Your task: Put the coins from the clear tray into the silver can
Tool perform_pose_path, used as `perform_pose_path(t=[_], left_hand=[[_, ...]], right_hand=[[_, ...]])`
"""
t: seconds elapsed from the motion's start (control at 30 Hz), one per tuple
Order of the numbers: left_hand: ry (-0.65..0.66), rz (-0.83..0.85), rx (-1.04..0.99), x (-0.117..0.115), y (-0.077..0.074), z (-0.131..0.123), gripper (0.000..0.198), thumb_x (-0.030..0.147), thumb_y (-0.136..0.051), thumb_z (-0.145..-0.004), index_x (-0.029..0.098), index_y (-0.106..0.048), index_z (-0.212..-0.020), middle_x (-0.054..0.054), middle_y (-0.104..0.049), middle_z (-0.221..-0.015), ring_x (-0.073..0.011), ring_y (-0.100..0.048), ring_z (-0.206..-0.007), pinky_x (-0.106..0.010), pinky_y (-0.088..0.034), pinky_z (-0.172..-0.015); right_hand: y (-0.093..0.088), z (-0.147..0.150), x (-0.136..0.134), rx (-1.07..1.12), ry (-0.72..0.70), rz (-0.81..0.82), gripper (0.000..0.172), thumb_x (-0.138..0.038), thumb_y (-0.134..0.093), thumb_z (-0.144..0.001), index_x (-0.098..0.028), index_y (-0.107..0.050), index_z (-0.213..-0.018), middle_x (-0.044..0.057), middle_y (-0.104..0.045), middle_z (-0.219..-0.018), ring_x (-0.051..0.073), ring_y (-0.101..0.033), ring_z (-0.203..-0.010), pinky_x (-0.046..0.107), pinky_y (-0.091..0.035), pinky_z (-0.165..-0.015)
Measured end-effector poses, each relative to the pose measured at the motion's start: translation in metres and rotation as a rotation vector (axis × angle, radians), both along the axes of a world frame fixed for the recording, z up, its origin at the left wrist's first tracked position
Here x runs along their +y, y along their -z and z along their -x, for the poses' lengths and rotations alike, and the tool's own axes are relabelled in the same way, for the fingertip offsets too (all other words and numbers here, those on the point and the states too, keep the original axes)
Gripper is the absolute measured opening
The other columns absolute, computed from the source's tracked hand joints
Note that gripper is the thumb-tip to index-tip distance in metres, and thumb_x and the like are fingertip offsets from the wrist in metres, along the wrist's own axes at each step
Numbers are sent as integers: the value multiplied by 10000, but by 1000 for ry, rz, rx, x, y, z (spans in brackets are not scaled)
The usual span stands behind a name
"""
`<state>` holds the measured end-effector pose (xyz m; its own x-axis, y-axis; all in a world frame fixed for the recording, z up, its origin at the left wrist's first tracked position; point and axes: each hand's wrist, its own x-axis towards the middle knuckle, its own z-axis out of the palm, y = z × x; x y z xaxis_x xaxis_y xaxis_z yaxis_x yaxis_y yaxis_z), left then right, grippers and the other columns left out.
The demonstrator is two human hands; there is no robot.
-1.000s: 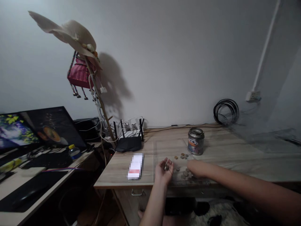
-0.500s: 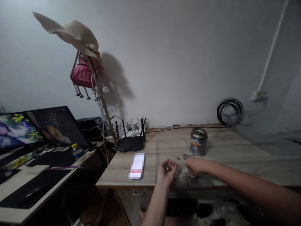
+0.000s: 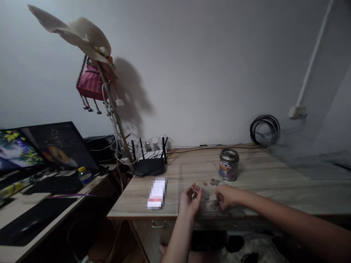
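Note:
My left hand (image 3: 191,199) is palm up with its fingers curled, cupping a few coins (image 3: 193,194) just over the desk. To its right, my right hand (image 3: 225,196) reaches down to the desktop with fingers bent and drawn together; its fingertips are partly hidden, so whether a coin is between them does not show. Beside those fingertips lie several silver coins (image 3: 213,207). A single coin (image 3: 206,197) rests between the two hands. Farther back are a gold-coloured coin (image 3: 205,183) and a small group of coins (image 3: 212,180), near a round metal tin (image 3: 229,166) with a label.
A phone (image 3: 157,193) with a lit, blurred screen lies to the left on the wooden desk (image 3: 192,164). Behind it stands a black router (image 3: 149,167) with antennas and cables. Coiled black cable (image 3: 264,130) leans at the wall. A lower desk holds monitors (image 3: 59,148).
The view has shifted slightly, moving everything a little left. My right hand remains low by the coins, its fingers turned somewhat. My left hand still cups coins, which now show more clearly.

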<state>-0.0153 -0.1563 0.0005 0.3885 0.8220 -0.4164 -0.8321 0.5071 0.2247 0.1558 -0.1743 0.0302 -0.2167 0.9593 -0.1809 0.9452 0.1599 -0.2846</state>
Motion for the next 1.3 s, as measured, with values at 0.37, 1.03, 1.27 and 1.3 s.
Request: perform_pose_path(t=[0.37,1.03,1.27,1.3], left_hand=[[-13,-11,-4,-2,0,1,182,92,-377,-707,79,-558,-696,-76,-521,-685,-116,-547,-637,-267,-510,-613],[-23,6,36,0,0,6,218,103,-302,-777,117,-480,-652,-23,-468,-585,-63,-488,-516,-161,-416,-444],[531,-851,629,11,-26,25,242,380,-476,-730,158,-450,-635,89,-217,-433,-29,-154,-357,-157,-112,-354],[605,-1072,814,15,-31,30,214,364,-549,-678,159,-488,-691,86,-263,-439,-29,-197,-374,-158,-136,-374]], right_hand=[[9,10,-9,29,42,143,58,-108,-569,-429,-165,-570,-440,-48,-466,-398,80,-418,-429,201,-324,-458],[11,10,10,165,-91,42,208,-188,-632,-439,-154,-642,-644,-22,-556,-504,80,-433,-442,189,-303,-427],[28,12,5,173,-186,186,181,-118,-523,-521,-137,-633,-663,-44,-502,-486,58,-407,-440,164,-288,-414],[27,13,6,181,-205,196,221,-106,-521,-514,-139,-631,-703,-48,-501,-501,58,-411,-446,160,-287,-413]])
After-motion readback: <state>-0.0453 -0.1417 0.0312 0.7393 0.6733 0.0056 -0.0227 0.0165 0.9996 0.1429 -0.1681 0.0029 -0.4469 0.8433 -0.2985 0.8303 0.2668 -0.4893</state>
